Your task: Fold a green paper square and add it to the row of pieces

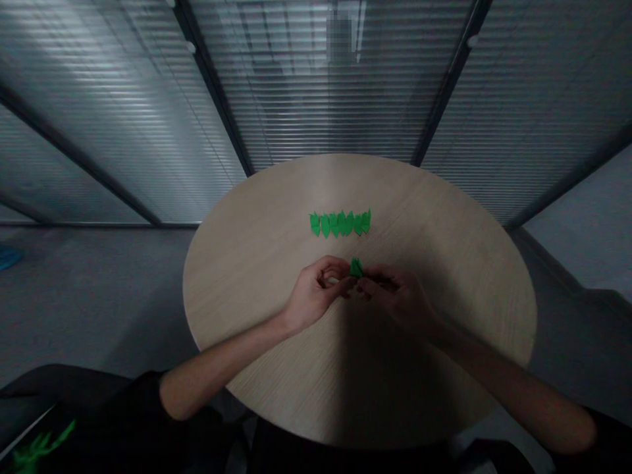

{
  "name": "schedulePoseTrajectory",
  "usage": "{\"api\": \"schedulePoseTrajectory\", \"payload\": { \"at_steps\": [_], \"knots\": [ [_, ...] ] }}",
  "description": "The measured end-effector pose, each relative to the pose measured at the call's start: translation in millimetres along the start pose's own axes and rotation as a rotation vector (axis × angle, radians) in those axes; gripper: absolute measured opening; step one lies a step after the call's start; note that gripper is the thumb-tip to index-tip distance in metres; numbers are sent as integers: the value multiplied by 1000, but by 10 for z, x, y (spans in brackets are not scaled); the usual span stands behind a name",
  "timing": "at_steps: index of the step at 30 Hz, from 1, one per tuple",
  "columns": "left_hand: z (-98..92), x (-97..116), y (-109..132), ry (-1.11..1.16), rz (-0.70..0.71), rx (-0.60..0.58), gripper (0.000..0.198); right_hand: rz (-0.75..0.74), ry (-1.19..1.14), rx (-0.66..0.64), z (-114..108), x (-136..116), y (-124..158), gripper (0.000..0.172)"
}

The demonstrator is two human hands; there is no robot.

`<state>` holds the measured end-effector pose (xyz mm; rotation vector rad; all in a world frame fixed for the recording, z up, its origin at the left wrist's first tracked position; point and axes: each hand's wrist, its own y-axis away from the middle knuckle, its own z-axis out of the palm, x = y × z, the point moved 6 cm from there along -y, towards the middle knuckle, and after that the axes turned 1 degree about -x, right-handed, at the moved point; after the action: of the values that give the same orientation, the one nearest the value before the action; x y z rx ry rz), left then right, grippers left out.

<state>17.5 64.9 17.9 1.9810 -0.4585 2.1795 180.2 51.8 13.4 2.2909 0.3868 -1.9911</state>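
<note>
My left hand (316, 293) and my right hand (395, 296) meet above the middle of a round light-wood table (434, 263). Between their fingertips, both hands pinch a small piece of folded green paper (356, 268), and its lower part is hidden by my fingers. Just beyond my hands, a row of several folded green paper pieces (340, 223) lies on the tabletop, overlapping side by side. Neither hand touches that row.
Glass partitions with slatted blinds (326, 85) stand beyond the table. A grey floor (99, 289) surrounds it, with a blue object (7, 257) at the far left. A green item (39, 447) lies on a dark surface at the lower left.
</note>
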Motion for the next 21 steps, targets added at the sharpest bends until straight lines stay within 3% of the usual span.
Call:
{"api": "schedulePoseTrajectory", "payload": {
  "at_steps": [10,21],
  "knots": [
    [17,-84,-2,32,-88,-59,24,-18,-41,-24,10,-2,-2,16],
    [20,-17,4,-45,-28,-37,25,21,10,-60,16,3,-27,21]
  ]
}}
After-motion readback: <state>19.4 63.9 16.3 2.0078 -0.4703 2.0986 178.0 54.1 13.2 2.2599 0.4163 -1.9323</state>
